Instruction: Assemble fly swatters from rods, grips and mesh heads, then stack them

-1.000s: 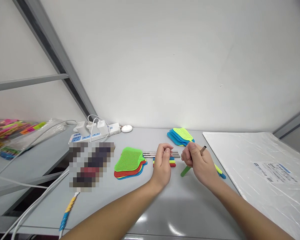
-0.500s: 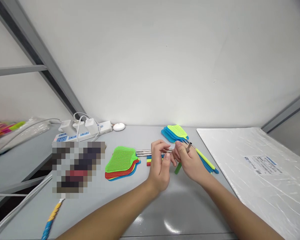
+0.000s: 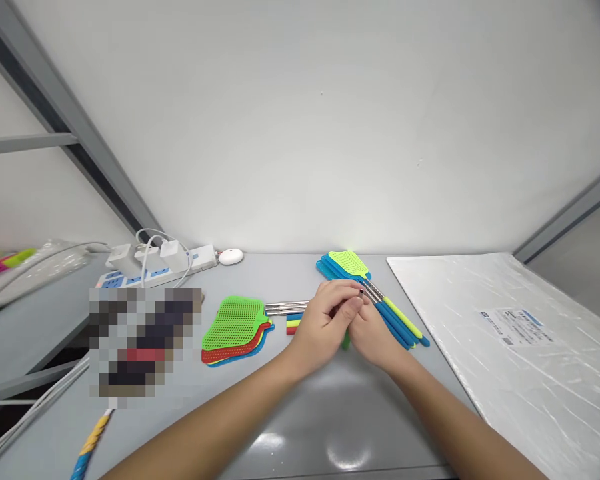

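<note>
At the left we see a power strip (image 3: 203, 259) set against the wall, presumably to keep its cables off the working area. Next comes a stack of mesh swatter heads (image 3: 234, 324), green on top, fanned slightly, perhaps so each edge can be picked out. Metal rods (image 3: 286, 307) run from it, with coloured handles (image 3: 293, 323) lying just nearer us. Our left hand (image 3: 323, 317) cups over our right, its fingers bent; we cannot tell whether they pinch anything. Our right hand (image 3: 370, 333) has its fingers wrapped around a green handle (image 3: 346, 342), mostly hidden, its lower end showing below; overlapping hands likely steady it. Beyond, blue and yellow swatters (image 3: 391, 319) lie aligned on the desk (image 3: 280, 427), beside a wrapped white sheet (image 3: 440, 287).
</note>
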The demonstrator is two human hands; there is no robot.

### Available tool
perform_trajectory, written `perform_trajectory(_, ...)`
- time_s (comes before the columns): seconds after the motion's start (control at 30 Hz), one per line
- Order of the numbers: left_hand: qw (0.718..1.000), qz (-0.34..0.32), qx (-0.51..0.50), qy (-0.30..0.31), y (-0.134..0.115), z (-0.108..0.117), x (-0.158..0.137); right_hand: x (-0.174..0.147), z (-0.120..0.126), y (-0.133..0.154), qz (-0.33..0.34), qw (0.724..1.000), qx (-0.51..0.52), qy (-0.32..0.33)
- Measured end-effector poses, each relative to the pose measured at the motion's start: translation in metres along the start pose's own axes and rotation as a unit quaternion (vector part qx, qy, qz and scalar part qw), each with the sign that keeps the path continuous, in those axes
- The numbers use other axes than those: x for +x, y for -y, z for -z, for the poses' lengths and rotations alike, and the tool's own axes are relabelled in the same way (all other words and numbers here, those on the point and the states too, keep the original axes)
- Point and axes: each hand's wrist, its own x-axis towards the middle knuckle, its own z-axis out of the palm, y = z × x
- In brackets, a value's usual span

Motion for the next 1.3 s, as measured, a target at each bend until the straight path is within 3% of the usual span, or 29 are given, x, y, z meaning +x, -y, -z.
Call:
perform_trajectory(0.23,0.995,0.045,-0.040,0.077,-0.018,0.008,0.012,-0.011,-0.002,0.004,-0.034,0.999,-0.014,-0.019)
perform_trajectory(0.33,0.990,0.072,-0.124,0.001,-0.028,0.017,0.026,-0.015,-0.003,0.003,-0.076,0.996,-0.039,-0.007)
perform_trajectory(0.43,0.968,0.038,-0.230,-0.096,-0.035,0.024,0.041,-0.019,-0.006,0.000,-0.058,0.996,-0.070,0.000)
perform_trajectory(0.57,0.950,0.044,-0.279,-0.136,-0.035,0.021,0.046,-0.025,-0.013,-0.005,-0.017,0.994,-0.108,0.016)
perform_trajectory(0.83,0.895,0.064,-0.366,-0.246,-0.019,0.011,0.024,-0.028,-0.017,-0.009,0.012,0.983,-0.183,0.010)
perform_trajectory(1.2,0.893,0.057,-0.362,-0.262,-0.011,0.000,0.022,-0.026,-0.015,-0.014,0.019,0.976,-0.216,0.009)
perform_trajectory(1.3,0.906,0.063,-0.322,-0.267,-0.004,0.002,0.024,-0.021,-0.012,-0.013,0.014,0.975,-0.224,0.003)
